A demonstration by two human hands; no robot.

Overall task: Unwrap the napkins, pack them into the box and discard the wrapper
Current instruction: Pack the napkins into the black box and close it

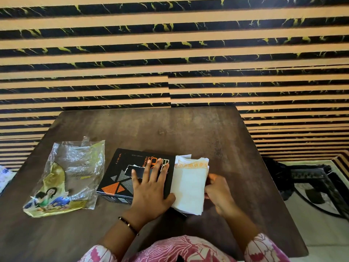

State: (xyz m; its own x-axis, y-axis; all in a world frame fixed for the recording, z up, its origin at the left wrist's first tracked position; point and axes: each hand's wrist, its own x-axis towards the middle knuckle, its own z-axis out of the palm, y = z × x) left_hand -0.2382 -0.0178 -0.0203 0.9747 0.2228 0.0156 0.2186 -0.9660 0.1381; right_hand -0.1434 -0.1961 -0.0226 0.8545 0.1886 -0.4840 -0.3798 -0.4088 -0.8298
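A black box (120, 174) with orange print lies flat in the middle of the brown table (188, 133). My left hand (149, 188) presses flat on the box's top, fingers spread. A stack of white napkins (190, 184) with an orange patterned band sticks out of the box's right end. My right hand (219, 191) grips the napkins' right edge. The empty clear and yellow plastic wrapper (66, 176) lies crumpled on the table to the left of the box.
A striped black and tan wall (170, 53) rises behind the table. A dark ornate stand (306, 178) stands on the floor to the right. A blue-patterned white cloth (4, 176) shows at the left edge.
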